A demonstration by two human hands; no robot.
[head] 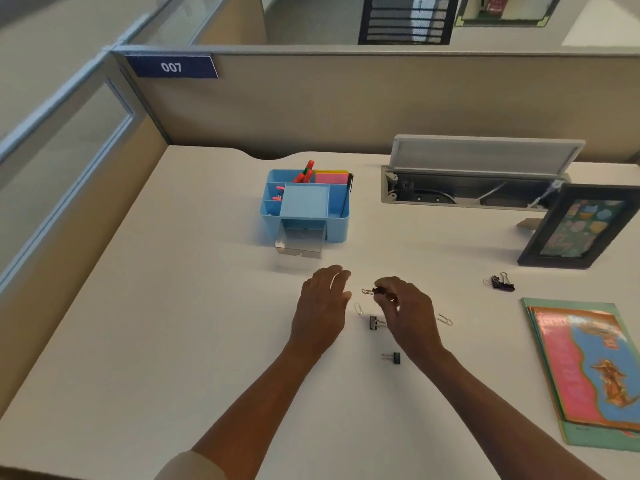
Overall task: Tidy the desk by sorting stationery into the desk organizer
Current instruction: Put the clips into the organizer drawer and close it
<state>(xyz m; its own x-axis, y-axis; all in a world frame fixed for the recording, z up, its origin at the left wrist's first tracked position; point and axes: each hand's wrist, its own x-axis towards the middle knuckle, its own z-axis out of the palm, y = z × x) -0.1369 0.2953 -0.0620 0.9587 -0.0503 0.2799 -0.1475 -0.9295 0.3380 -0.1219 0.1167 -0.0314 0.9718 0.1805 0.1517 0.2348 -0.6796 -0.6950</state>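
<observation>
A blue desk organizer (334, 223) stands mid-desk with its clear drawer (299, 244) pulled out; markers, pink clips, sticky notes and a black pen sit in its compartments. My right hand (407, 311) pinches a small black binder clip (373, 291) above the desk. My left hand (323, 306) hovers beside it, fingers loosely curled, holding nothing that I can see. On the desk lie two more binder clips (374, 322) (393, 357), a paper clip (358, 308) between my hands and another paper clip (445, 320) to the right. A cluster of binder clips (501, 282) lies further right.
A black picture frame (581, 225) leans at the right. Colourful booklets (585, 368) lie at the right edge. An open cable tray (478, 181) is set into the desk's back. Partition walls (346, 98) close the back and left.
</observation>
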